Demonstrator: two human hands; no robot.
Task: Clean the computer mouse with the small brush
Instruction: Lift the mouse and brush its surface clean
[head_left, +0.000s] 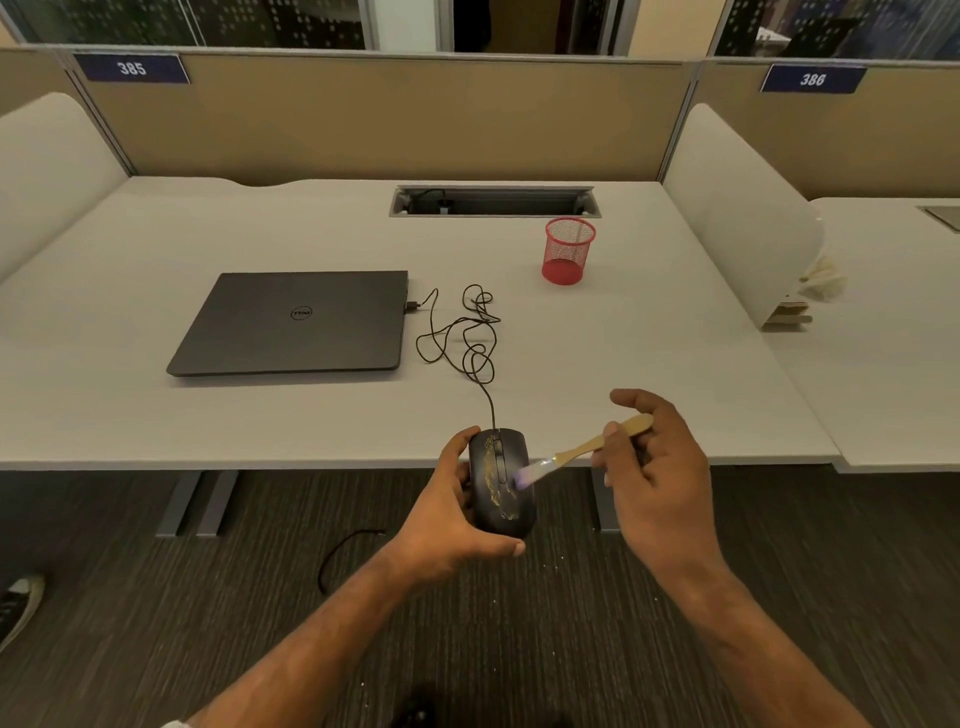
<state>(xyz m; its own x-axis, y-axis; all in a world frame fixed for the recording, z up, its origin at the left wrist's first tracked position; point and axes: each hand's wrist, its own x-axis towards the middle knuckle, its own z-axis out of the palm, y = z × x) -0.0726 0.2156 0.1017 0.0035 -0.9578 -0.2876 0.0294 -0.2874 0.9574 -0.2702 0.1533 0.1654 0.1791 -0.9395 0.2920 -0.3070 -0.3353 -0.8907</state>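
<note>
Head view: the wired mouse (501, 483), gripped by left-hand fingers (457, 441) just off the table (649, 364) edge, is being brushed; the small brush (582, 449) is pinched in the right hand (654, 467). Yellowish residue remains, so further strokes seem needed.

The left hand (452, 512) grips a black mouse (501, 483), streaked with yellowish dirt, just past the tabletop (649, 353) edge. The right hand (657, 467) holds a wooden brush (587, 448), bristles touching the mouse. Its cable (470, 332) coils toward a closed laptop (296, 322); a red mesh cup (568, 251) stands behind.
</note>
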